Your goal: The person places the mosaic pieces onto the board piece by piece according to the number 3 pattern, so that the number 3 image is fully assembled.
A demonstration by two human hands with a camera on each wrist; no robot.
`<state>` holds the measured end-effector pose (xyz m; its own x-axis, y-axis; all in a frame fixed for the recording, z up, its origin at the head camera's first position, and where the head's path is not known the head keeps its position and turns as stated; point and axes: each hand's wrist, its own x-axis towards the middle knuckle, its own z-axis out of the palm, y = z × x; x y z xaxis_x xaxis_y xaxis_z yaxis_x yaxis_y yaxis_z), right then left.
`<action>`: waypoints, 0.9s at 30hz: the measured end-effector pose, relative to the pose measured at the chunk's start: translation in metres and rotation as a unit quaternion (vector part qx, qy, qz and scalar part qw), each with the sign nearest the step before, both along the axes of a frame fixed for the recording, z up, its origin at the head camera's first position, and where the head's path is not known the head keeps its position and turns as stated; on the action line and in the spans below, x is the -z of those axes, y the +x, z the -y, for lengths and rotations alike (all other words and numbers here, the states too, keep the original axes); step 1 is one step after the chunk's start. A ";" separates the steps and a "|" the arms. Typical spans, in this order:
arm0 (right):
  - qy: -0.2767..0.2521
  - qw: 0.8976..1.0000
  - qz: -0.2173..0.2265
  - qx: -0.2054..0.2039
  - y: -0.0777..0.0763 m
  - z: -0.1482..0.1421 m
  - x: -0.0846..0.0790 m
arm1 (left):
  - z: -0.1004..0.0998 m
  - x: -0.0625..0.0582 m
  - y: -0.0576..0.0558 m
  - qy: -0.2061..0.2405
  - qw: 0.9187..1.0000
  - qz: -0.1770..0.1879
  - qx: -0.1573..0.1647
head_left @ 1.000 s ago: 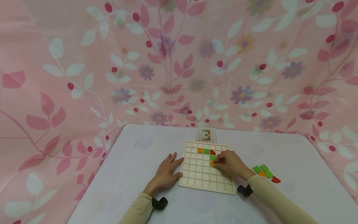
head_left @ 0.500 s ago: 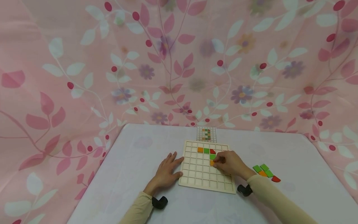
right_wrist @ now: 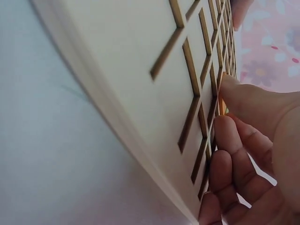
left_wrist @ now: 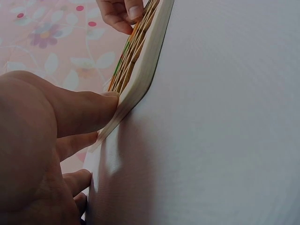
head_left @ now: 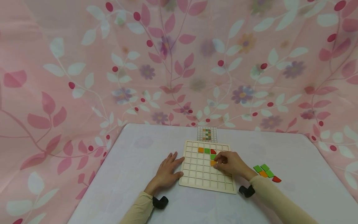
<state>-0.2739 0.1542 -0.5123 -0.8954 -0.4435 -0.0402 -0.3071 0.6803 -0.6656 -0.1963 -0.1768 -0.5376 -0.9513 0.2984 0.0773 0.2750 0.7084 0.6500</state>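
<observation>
A pale wooden grid board [head_left: 193, 175] lies on the table. My left hand [head_left: 167, 171] is spread at its left side, the thumb touching the rim in the left wrist view. Above the lower part of the grid, my right hand [head_left: 231, 163] pinches an orange square tile [head_left: 213, 163] at a cell, thumb and forefinger on it. The right wrist view shows this tile [right_wrist: 223, 105] partly hidden by the fingers. Up the same column sit a green tile [head_left: 213, 157] and a red quarter-round tile [head_left: 213, 151]. Left of the red one are another green tile [head_left: 207, 150] and an orange tile [head_left: 201, 150].
A printed card [head_left: 199, 134] with a coloured grid pattern lies behind the board. Right of my right hand is a loose group: several green tiles [head_left: 269, 173], an orange tile [head_left: 263, 174] and a red quarter-round piece [head_left: 276, 179]. A floral curtain [head_left: 173, 62] hangs behind the white table [head_left: 145, 146].
Very little differs. The right hand's fingers shift slightly at the orange tile, while the left hand stays at the board's edge.
</observation>
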 end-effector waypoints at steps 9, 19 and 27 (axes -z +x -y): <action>-0.010 0.999 -0.045 0.021 0.010 -0.020 0.002 | -0.002 -0.002 0.002 0.009 1.000 0.000 0.008; 0.027 0.991 -0.123 0.052 0.013 -0.062 -0.005 | 0.001 -0.001 0.000 -0.004 1.000 0.002 0.002; 0.079 0.981 -0.164 0.072 0.016 -0.107 -0.005 | 0.002 0.010 -0.003 0.010 1.000 -0.010 -0.005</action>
<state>-0.2574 0.2611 -0.5073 -0.9244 -0.3234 0.2021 -0.3804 0.8190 -0.4295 -0.1990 -0.1783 -0.5472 -0.9521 0.2879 0.1030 0.2821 0.6973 0.6589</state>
